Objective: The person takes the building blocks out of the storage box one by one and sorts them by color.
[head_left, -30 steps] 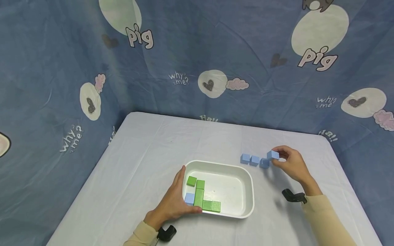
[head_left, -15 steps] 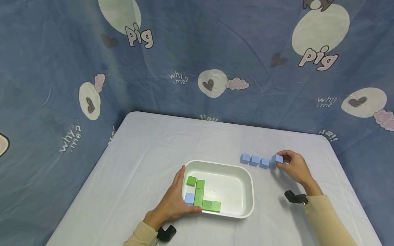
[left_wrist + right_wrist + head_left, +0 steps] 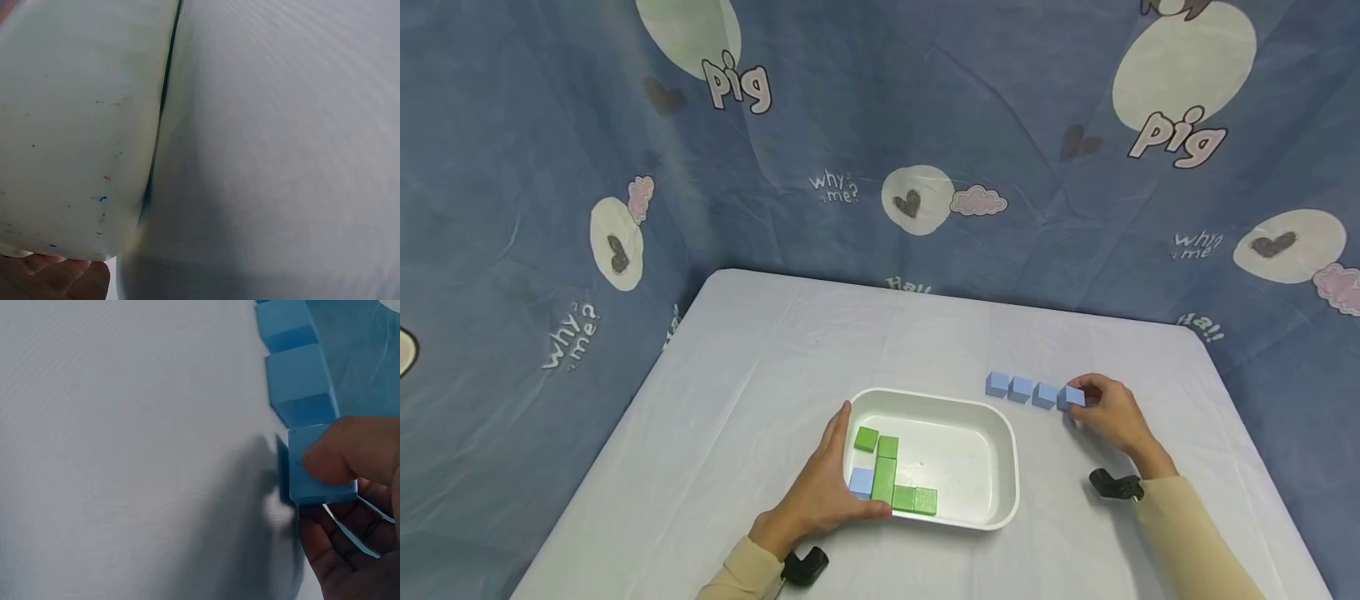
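My right hand (image 3: 1116, 414) pinches a light blue cube (image 3: 1070, 398) between thumb and fingers, at the right end of a row of similar cubes. In the right wrist view the thumb lies across the top of that cube (image 3: 306, 481), close beside its neighbour (image 3: 301, 384). My left hand (image 3: 820, 492) grips the left end of a white tray (image 3: 1009, 467), thumb along the near rim and fingers at the left side. The tray wall (image 3: 75, 137) fills much of the left wrist view, with fingertips (image 3: 87, 281) below it.
Inside the tray are several green blocks (image 3: 883, 479) and one blue cube (image 3: 861, 482) by its left wall. Other blue cubes (image 3: 1020, 389) stand behind the tray's right part. A blue printed curtain (image 3: 917, 125) hangs behind the white-covered table (image 3: 775, 350).
My right hand has brought its blue cube down from above the row to the row's right end, beside the last cube. My left hand and the tray have stayed in place.
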`<state>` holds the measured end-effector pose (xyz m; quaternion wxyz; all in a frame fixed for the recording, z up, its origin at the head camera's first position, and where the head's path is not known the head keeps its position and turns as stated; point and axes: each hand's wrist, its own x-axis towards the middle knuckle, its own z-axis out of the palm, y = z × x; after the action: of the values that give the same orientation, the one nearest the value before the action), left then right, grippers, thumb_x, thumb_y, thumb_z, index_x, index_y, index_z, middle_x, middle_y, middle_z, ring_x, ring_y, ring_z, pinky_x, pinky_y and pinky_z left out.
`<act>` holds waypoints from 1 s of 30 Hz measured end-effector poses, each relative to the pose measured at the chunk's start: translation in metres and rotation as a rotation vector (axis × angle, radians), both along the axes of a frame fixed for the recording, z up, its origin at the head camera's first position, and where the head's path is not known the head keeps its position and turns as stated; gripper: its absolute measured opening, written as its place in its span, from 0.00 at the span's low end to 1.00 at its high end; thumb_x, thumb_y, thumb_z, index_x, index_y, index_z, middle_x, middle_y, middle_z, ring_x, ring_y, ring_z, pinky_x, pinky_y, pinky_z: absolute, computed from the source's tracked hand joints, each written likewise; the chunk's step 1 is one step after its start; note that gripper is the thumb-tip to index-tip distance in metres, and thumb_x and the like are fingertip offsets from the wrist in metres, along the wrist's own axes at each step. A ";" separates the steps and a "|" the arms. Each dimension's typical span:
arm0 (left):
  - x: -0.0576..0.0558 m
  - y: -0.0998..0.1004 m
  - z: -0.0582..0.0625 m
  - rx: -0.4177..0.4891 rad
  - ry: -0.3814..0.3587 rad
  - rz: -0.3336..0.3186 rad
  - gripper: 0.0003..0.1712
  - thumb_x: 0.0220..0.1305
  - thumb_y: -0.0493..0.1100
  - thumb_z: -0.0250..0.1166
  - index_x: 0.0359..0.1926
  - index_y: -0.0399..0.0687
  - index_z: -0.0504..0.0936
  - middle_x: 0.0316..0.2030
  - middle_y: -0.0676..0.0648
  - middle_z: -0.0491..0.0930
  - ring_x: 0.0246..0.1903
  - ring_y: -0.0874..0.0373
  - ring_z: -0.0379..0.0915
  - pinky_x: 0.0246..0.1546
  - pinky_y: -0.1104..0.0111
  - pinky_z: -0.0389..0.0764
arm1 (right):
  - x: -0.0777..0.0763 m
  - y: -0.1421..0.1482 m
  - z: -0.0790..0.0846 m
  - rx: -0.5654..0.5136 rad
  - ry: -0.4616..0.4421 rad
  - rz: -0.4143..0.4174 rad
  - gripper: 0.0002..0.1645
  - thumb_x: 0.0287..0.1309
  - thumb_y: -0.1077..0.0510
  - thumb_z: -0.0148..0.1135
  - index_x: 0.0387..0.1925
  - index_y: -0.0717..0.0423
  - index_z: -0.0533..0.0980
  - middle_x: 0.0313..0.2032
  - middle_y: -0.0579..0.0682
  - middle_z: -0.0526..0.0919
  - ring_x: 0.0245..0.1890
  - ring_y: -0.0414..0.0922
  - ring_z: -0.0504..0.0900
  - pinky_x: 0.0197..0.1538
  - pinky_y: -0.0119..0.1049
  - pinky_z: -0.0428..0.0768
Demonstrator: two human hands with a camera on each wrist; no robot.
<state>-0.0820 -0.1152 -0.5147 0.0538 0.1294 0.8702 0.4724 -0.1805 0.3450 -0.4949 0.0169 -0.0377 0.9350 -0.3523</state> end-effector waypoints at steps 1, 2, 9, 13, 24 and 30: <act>0.000 0.000 0.000 0.000 0.000 0.001 0.92 0.26 0.69 0.86 0.81 0.42 0.37 0.80 0.41 0.43 0.74 0.42 0.50 0.69 0.46 0.61 | 0.000 0.000 0.000 0.009 -0.001 0.001 0.21 0.55 0.65 0.71 0.51 0.66 0.78 0.43 0.60 0.84 0.42 0.51 0.82 0.42 0.35 0.78; 0.000 0.000 0.000 0.001 0.001 0.001 0.92 0.26 0.69 0.86 0.82 0.42 0.37 0.80 0.41 0.43 0.74 0.42 0.50 0.69 0.46 0.61 | 0.001 -0.001 0.000 0.017 -0.001 0.001 0.21 0.55 0.66 0.71 0.51 0.67 0.78 0.43 0.60 0.84 0.42 0.52 0.82 0.42 0.38 0.78; -0.001 0.001 0.002 0.003 0.002 0.008 0.91 0.26 0.68 0.86 0.82 0.43 0.38 0.80 0.41 0.44 0.74 0.44 0.52 0.69 0.46 0.62 | 0.002 -0.001 0.004 0.035 0.003 0.007 0.26 0.55 0.63 0.72 0.55 0.68 0.77 0.47 0.63 0.83 0.47 0.57 0.82 0.48 0.50 0.79; 0.000 0.001 0.003 -0.003 -0.003 0.002 0.91 0.26 0.68 0.86 0.81 0.42 0.37 0.80 0.41 0.43 0.74 0.43 0.51 0.69 0.47 0.61 | 0.004 0.002 0.010 0.005 0.016 0.008 0.28 0.58 0.59 0.72 0.58 0.67 0.76 0.51 0.64 0.81 0.51 0.60 0.80 0.53 0.54 0.77; 0.000 0.000 0.001 0.003 0.025 -0.001 0.91 0.26 0.68 0.86 0.81 0.39 0.38 0.79 0.39 0.44 0.73 0.41 0.53 0.68 0.45 0.63 | 0.003 -0.012 0.037 -0.098 0.123 -0.011 0.27 0.61 0.57 0.72 0.58 0.66 0.76 0.53 0.64 0.81 0.55 0.61 0.78 0.60 0.53 0.74; 0.000 0.001 0.002 0.009 0.022 -0.003 0.91 0.27 0.68 0.86 0.81 0.39 0.38 0.79 0.39 0.44 0.73 0.40 0.54 0.67 0.44 0.63 | 0.003 -0.029 0.047 -0.169 0.203 0.039 0.28 0.57 0.61 0.75 0.57 0.65 0.77 0.52 0.62 0.81 0.52 0.54 0.78 0.53 0.20 0.72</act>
<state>-0.0822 -0.1146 -0.5130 0.0446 0.1361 0.8683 0.4749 -0.1772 0.3160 -0.4476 -0.0741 -0.0926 0.8980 -0.4237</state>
